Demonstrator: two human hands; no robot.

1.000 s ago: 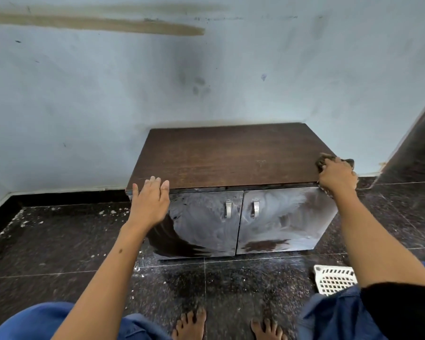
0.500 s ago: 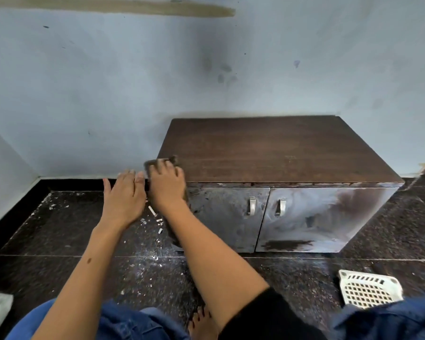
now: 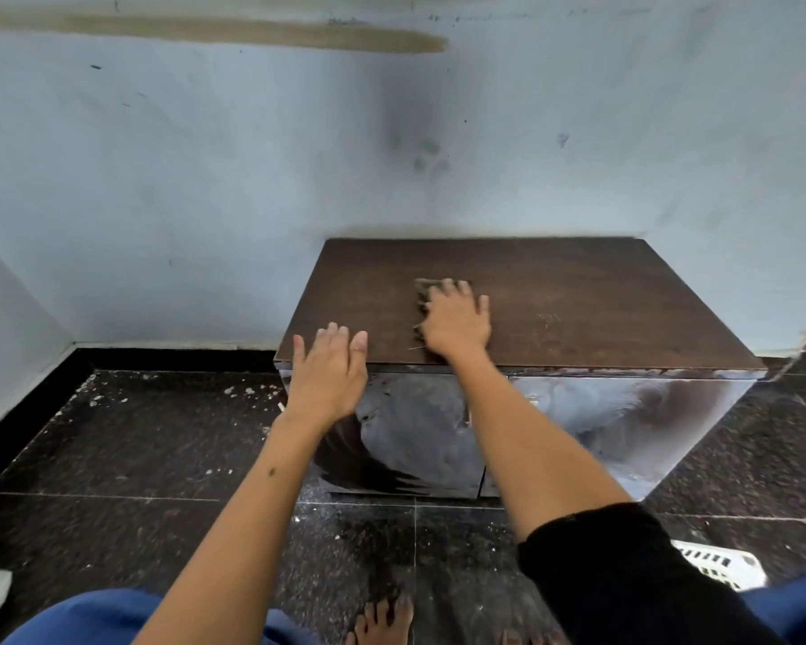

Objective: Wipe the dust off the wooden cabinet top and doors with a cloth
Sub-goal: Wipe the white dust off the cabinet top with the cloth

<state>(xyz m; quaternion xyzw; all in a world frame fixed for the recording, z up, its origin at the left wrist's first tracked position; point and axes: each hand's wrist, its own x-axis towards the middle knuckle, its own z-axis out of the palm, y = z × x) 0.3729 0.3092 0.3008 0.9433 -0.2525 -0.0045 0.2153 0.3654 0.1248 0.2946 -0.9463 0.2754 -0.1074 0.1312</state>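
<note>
You are looking down at a low wooden cabinet [image 3: 578, 309] standing against the wall, its dark brown top lying flat. Its 2 doors [image 3: 624, 421] are showing grey smears of dust. A crumpled brownish cloth [image 3: 423, 295] is lying on the top, left of centre.

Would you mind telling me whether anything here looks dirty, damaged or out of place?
The cabinet doors carry swirled grey dust smears, white debris litters the floor left of the cabinet, and a brown streak stains the wall.
</note>
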